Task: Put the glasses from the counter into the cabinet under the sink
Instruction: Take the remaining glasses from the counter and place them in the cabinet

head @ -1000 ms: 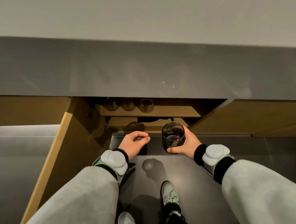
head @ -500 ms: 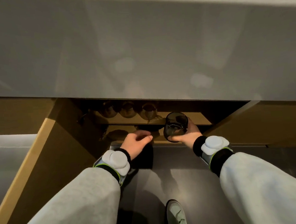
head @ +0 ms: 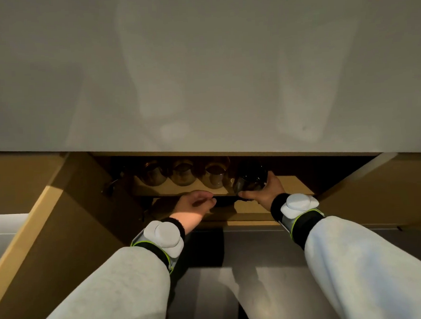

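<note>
Evidently, the right hand curled its fingers round the dark glass to seat it on the shelf beside three glasses, while the left hand hung loosely curled, holding nothing.

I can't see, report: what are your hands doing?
Right hand grips dark glass at shelf. Left hand holds nothing. Three glasses beside.

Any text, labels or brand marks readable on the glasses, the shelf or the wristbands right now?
None: no words, numbers or signs show in the head view.
Dark glass in the right hand: no print.
Three glasses on the shelf: plain.
Wristbands: unmarked.
</note>
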A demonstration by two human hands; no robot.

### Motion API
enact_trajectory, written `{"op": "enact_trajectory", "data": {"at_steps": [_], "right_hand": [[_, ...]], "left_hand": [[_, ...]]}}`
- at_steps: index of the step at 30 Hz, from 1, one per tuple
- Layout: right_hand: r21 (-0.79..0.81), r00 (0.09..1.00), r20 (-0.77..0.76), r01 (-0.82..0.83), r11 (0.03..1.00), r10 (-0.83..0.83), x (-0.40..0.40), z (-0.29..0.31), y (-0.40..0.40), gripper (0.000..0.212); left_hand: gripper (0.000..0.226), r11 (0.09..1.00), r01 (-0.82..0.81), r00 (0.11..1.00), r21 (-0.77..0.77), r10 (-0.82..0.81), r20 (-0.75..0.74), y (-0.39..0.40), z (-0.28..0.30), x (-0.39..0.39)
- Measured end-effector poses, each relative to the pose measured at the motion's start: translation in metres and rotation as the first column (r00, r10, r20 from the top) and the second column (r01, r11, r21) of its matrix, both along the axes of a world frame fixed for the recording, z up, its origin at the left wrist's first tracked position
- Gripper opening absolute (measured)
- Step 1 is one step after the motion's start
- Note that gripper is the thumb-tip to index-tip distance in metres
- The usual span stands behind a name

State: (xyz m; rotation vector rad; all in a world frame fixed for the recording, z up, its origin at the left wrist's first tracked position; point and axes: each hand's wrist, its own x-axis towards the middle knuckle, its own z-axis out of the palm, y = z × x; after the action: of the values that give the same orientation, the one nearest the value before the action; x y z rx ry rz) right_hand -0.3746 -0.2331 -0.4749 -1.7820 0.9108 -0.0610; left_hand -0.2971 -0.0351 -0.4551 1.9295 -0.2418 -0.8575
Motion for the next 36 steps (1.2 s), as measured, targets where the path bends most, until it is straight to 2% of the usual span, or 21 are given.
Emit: {"op": "enact_trajectory", "data": {"at_steps": [4, 8, 18, 24, 28, 29, 32, 36], "right_hand": [[-0.001, 0.999, -0.039, 0.025, 1.000, -0.025, 0.009, -0.010, -0.004, 0.073], [-0.031, 0.998, -0.059, 0.002, 1.000, -0.004, 0.014, -0.020, -0.009, 0.052], [-0.007, 0.995, -0.103, 0.008, 1.000, -0.008, 0.026, -0.019, -0.010, 0.045], [-0.036, 0.995, -0.102, 0.005, 0.999, -0.009, 0.031, -0.018, -0.010, 0.053], [-0.010, 0.994, -0.113, -0.008, 1.000, 0.007, 0.027, -0.015, -0.009, 0.051], [0.003, 0.994, -0.107, -0.013, 1.000, 0.013, 0.024, -0.012, -0.007, 0.053], [0.036, 0.998, -0.061, 0.000, 0.999, 0.003, 0.013, -0.006, -0.004, 0.078], [0.035, 0.986, -0.169, 0.014, 0.999, -0.008, -0.009, 0.012, 0.004, 0.091]], "left_hand": [[0.024, 1.000, -0.014, 1.000, -0.006, 0.014, 0.024, 0.003, -0.007, 0.004], [0.022, 1.000, -0.006, 1.000, -0.012, 0.007, 0.022, 0.007, -0.013, 0.006], [0.022, 1.000, 0.009, 0.999, -0.005, -0.009, 0.044, 0.008, -0.020, 0.009], [0.024, 1.000, 0.000, 1.000, 0.003, 0.000, 0.010, 0.014, -0.025, 0.011], [0.018, 1.000, -0.025, 0.999, 0.007, 0.025, -0.031, 0.018, -0.023, 0.007], [0.016, 1.000, -0.028, 0.999, 0.009, 0.028, -0.042, 0.019, -0.021, 0.005], [0.011, 0.999, -0.029, 0.997, 0.015, 0.030, -0.075, 0.024, -0.013, -0.005], [0.015, 0.999, -0.019, 0.998, 0.035, 0.021, -0.063, 0.033, 0.012, -0.020]]}}
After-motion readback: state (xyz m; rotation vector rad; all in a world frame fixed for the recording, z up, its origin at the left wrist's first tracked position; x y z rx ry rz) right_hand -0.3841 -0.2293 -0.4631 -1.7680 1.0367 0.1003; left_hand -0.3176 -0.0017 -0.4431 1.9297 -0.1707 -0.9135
